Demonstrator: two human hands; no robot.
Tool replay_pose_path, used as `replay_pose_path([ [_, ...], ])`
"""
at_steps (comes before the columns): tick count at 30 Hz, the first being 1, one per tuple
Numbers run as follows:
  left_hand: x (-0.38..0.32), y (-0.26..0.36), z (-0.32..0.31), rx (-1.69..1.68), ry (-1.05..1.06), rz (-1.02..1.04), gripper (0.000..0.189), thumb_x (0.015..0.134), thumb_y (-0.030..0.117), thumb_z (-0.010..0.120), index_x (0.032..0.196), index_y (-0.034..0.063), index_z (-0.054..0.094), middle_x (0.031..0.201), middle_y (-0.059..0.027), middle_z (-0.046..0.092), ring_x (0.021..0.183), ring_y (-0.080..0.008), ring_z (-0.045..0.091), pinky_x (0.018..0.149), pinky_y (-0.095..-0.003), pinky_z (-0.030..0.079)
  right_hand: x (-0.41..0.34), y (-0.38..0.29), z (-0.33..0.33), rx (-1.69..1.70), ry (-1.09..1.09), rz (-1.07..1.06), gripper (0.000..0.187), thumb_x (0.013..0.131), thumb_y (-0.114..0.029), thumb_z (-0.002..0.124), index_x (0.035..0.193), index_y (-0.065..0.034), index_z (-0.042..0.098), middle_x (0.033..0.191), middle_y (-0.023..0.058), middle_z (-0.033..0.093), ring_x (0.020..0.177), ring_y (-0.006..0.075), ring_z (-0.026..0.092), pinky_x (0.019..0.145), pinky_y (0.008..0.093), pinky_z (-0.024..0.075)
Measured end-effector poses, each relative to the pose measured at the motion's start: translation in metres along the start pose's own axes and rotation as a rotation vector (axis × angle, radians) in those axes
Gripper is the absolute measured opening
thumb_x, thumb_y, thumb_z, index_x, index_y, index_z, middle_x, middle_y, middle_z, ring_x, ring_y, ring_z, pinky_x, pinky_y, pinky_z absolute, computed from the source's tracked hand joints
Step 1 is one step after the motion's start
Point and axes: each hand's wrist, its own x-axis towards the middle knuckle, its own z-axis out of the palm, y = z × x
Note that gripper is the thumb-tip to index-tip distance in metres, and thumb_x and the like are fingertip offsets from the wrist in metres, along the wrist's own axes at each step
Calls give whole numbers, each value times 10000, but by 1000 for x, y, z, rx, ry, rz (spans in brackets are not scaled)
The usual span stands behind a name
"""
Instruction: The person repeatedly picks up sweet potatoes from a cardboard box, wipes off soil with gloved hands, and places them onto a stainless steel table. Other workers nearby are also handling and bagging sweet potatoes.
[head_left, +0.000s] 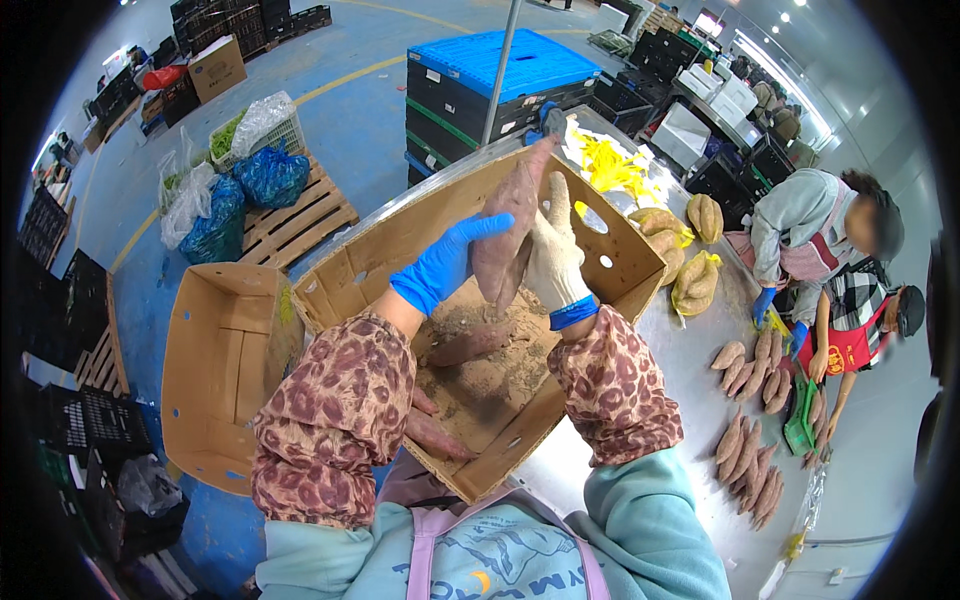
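Observation:
My left hand (448, 256), in a blue rubber glove, grips a large sweet potato (504, 232) from the left side. My right hand (556, 251), in a white knit glove over a blue cuff, holds it from the right; at least one more sweet potato seems pressed behind it, partly hidden. Both hands are above an open cardboard box (360, 281) with a soil-strewn bottom. Inside lies a loose sweet potato (469, 343), and another sweet potato (441, 436) rests in the near corner, partly covered by my left sleeve.
The box stands on a metal table (652, 420). To the right are netted sweet potatoes (696, 283), yellow net bags (611, 166) and sweet potato piles (746, 465). Two people work at the far right, near a green tray (801, 416). A cardboard box (217, 367) stands left; stacked crates (502, 67) stand beyond.

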Motion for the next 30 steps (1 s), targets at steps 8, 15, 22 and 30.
replay_pose_path([
  [8, -2, 8, 4, -15, -60, -42, 709, 888, 350, 671, 1449, 8, 405, 1348, -129, 556, 1229, -240, 532, 1071, -363, 413, 12, -21, -21, -88, -19, -40, 644, 955, -227, 626, 1492, -27, 332, 1366, 159, 528, 1201, 231, 555, 1003, 346, 468],
  [15, -21, 9, -6, 223, -174, -161, 560, 895, 299, 666, 1345, -6, 533, 1279, -110, 617, 1125, -206, 591, 1013, -334, 450, 6, -44, -14, -382, 217, -278, 344, 972, -203, 597, 1269, -32, 621, 1113, 56, 665, 1001, 120, 592, 877, 246, 486],
  [22, -9, -4, -7, 342, -85, -100, 440, 852, 293, 743, 1157, -15, 667, 1139, -100, 679, 980, -155, 619, 876, -278, 495, 11, -37, -41, -372, 307, -269, 326, 1010, -260, 547, 1139, 6, 683, 922, 53, 683, 760, 112, 625, 668, 225, 515],
  [30, -16, 5, -2, 366, -143, -133, 512, 867, 400, 697, 1188, 3, 664, 1172, -106, 661, 1047, -155, 573, 948, -268, 426, 17, -31, -43, -97, 257, -207, 328, 987, -251, 598, 1164, 19, 654, 1010, 104, 685, 849, 188, 673, 764, 299, 565],
])
